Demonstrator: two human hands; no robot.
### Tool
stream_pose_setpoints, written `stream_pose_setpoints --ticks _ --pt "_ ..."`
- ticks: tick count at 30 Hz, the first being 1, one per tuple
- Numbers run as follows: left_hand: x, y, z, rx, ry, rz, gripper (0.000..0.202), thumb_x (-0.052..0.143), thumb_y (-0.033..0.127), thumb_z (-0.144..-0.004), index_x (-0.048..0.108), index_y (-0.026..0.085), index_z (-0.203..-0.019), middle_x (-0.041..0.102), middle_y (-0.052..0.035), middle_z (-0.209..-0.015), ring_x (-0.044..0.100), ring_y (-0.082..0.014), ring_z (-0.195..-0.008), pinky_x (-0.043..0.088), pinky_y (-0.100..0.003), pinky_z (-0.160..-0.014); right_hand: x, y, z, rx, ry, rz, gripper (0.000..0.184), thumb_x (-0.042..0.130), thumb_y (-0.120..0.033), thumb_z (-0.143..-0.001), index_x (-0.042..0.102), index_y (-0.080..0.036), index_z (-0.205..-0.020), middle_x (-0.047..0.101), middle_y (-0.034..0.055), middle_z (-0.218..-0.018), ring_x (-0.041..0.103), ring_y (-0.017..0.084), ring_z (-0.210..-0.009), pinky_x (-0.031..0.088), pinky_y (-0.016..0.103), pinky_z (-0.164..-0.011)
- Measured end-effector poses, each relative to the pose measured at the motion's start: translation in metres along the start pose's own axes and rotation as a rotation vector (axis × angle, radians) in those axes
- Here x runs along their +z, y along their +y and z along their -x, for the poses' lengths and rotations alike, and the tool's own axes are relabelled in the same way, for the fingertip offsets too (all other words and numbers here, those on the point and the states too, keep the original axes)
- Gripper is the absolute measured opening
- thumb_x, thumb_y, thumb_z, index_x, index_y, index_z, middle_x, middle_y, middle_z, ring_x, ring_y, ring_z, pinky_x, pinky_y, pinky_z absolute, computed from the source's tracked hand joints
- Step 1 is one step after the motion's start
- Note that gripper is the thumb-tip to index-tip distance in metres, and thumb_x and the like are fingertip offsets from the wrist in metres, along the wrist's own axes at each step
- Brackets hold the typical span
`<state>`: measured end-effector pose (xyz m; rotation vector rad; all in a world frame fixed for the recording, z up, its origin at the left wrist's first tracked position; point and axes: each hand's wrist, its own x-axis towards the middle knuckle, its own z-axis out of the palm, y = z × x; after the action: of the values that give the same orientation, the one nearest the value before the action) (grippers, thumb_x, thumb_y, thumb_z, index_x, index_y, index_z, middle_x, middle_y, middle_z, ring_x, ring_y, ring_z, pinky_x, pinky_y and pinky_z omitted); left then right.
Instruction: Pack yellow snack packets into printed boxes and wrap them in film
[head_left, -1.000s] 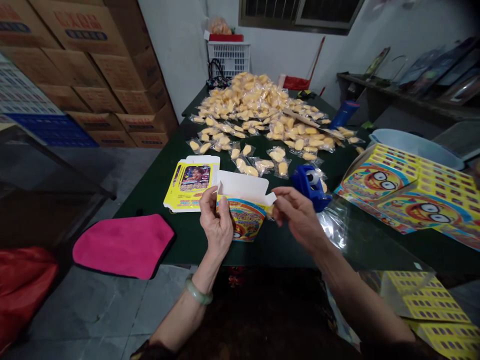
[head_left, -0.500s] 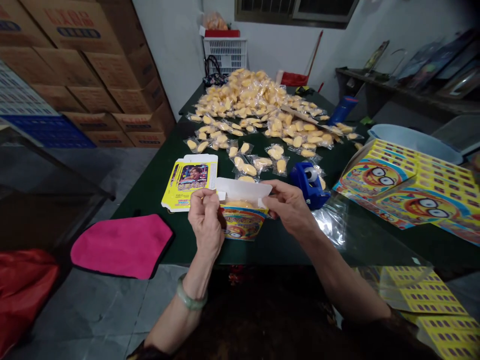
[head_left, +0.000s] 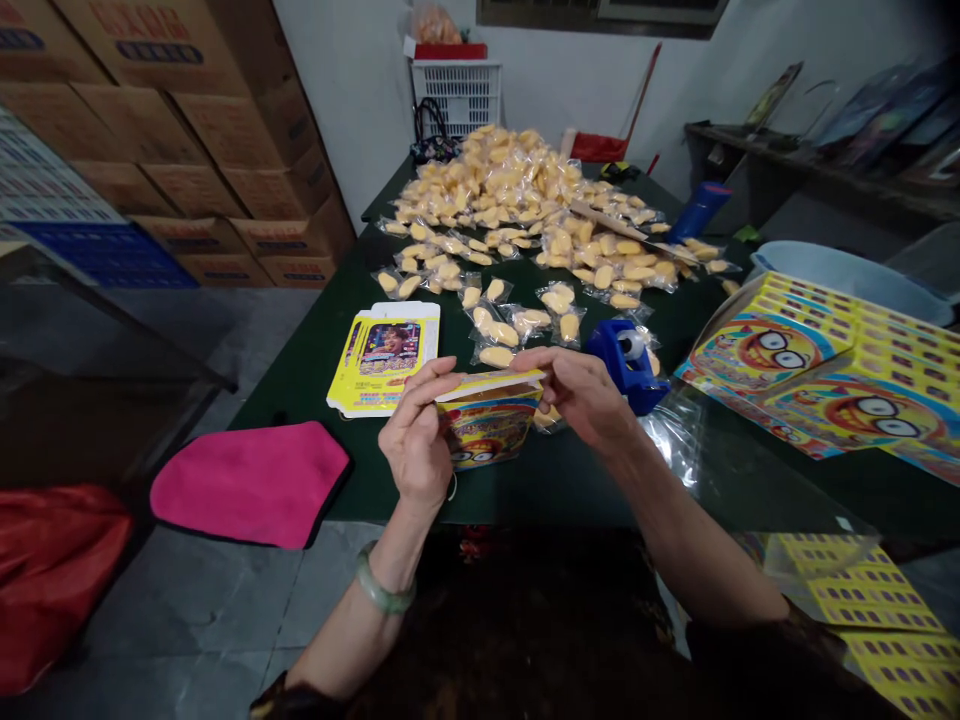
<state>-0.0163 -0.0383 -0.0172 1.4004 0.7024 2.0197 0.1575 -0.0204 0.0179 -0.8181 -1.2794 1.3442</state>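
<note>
Between my two hands stands a small printed carton, yellow, red and blue, its top flap folded down nearly level over the opening. My left hand grips its left end, the fingers along the top edge. At the opposite end my right hand holds the right top corner, fingers bent over the flap. A flattened yellow carton lies just beyond my left hand. Past my right hand sits a blue tape dispenser with a clear roll. Small clear packets of pale yellow pieces lie behind the carton.
A large heap of packets covers the far table. Finished-looking yellow cartons stand in a display group at right, before a light blue basin. A pink cloth piece hangs over the left edge. Brown boxes are stacked at left.
The white inner side of the raised flap has turned down over the carton's opening. Both hands have shifted from the side tabs to the top edges. The view has tilted slightly.
</note>
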Motion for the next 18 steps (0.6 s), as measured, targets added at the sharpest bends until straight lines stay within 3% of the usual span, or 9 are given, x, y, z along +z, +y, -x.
stream_pose_setpoints --ticks 5,10,13,18 --pt "-0.001 0.011 -0.005 -0.085 -0.038 -0.147 0.009 0.062 0.028 -0.085 0.063 0.019 -0.082 0.068 -0.004 -0.091 0.063 -0.0166 -0.087 0.05 -0.029 -0.074 0.001 -0.002 0.008 0.032 -0.014 0.11 0.033 0.071 -0.048 -0.071 0.066 -0.017 -0.083 0.064 0.0016 -0.077 0.05 0.006 -0.055 0.039 0.017 -0.041" --pt "-0.005 0.023 -0.017 -0.167 -0.18 -0.232 0.016 0.064 0.031 -0.083 0.06 0.018 -0.091 0.067 -0.0047 -0.089 0.062 -0.014 -0.078 0.049 -0.024 -0.065 0.005 -0.002 0.016 -0.127 0.015 0.273 0.024 0.063 -0.037 -0.081 0.06 -0.018 -0.096 0.064 -0.0003 -0.076 0.051 0.006 -0.051 0.044 0.019 -0.044" --pt "-0.004 0.025 -0.02 -0.196 -0.174 -0.226 0.015 0.065 0.03 -0.083 0.061 0.019 -0.092 0.065 -0.0027 -0.084 0.06 -0.0122 -0.07 0.047 -0.021 -0.056 0.007 -0.003 0.019 -0.212 0.027 0.366 0.022 0.058 -0.033 -0.086 0.058 -0.021 -0.104 0.065 0.0002 -0.082 0.054 0.007 -0.058 0.044 0.019 -0.046" --pt "-0.002 0.022 -0.019 -0.078 -0.18 -0.248 0.007 0.066 0.025 -0.082 0.064 0.018 -0.079 0.065 -0.003 -0.083 0.062 -0.0148 -0.08 0.049 -0.026 -0.066 0.007 -0.005 0.022 -0.303 0.028 0.528 0.015 0.051 -0.027 -0.091 0.064 -0.022 -0.096 0.064 0.0021 -0.085 0.056 0.01 -0.064 0.044 0.023 -0.049"
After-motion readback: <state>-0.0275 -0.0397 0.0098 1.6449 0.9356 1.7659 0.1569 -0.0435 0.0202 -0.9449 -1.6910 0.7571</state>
